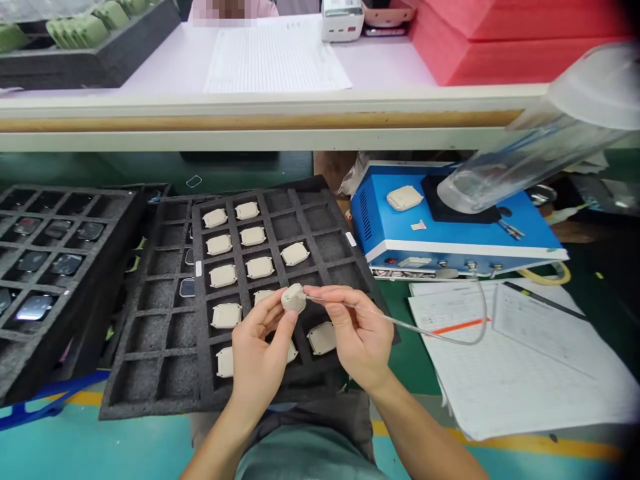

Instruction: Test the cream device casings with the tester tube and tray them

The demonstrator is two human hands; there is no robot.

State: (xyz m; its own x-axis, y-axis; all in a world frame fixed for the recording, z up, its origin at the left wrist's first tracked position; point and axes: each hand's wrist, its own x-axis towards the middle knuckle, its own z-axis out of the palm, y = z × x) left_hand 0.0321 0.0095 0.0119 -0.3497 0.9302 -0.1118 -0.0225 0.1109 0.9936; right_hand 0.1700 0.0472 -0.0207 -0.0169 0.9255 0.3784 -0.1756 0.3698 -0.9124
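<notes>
Above the black foam tray (204, 360), my left hand (261, 353) pinches a small beige watch case (293, 299) between thumb and fingers. The case is tilted, and its far side is hidden. Closed around a thin clear tube (425, 331), my right hand (363, 339) keeps the tube's tip at the right edge of the case. I cannot tell whether the tip is inside it. From that hand the tube loops right to the front of a blue machine (383, 230). Several similar beige cases (226, 315) lie in the tray's compartments, some partly behind my hands.
On the blue machine rest another beige case (405, 198) and a clear cylinder (480, 173). Papers (520, 373) with an orange stick lie at right. Left stands a foam tray (95, 210) with dark watch parts. A shelf (165, 107) crosses behind; a person is beyond it.
</notes>
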